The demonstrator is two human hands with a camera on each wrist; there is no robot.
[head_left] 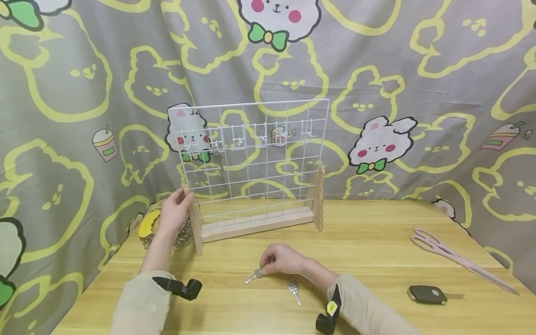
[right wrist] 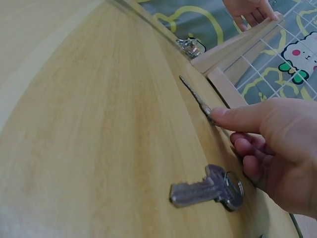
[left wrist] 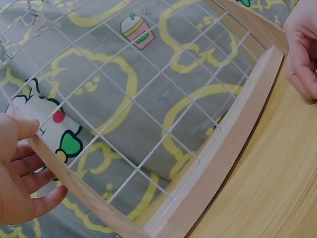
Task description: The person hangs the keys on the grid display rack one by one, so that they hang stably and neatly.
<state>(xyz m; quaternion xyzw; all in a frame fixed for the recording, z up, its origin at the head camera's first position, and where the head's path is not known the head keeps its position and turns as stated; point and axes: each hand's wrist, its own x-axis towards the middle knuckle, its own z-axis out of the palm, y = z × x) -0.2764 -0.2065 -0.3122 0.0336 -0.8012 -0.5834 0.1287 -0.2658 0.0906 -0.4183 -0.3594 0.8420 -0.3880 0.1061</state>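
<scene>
A white wire grid rack (head_left: 259,163) with a wooden base and side posts stands on the table; small hooks line its upper part. My left hand (head_left: 172,211) holds the top of its left wooden post (left wrist: 84,191), thumb on the near side and fingers behind. Low over the table in front of the rack, my right hand (head_left: 284,259) pinches a silver key (head_left: 253,276) by its head between thumb and fingers; the blade points left. A second key (right wrist: 200,191) with a small ring lies on the table beside that hand.
Behind my left forearm sit a pile of metal rings or chains (head_left: 183,235) and a yellow item (head_left: 148,224). On the right of the wooden table (head_left: 368,232) lie pink-handled scissors (head_left: 456,256) and a black car key (head_left: 427,294). A patterned curtain (head_left: 377,60) hangs behind.
</scene>
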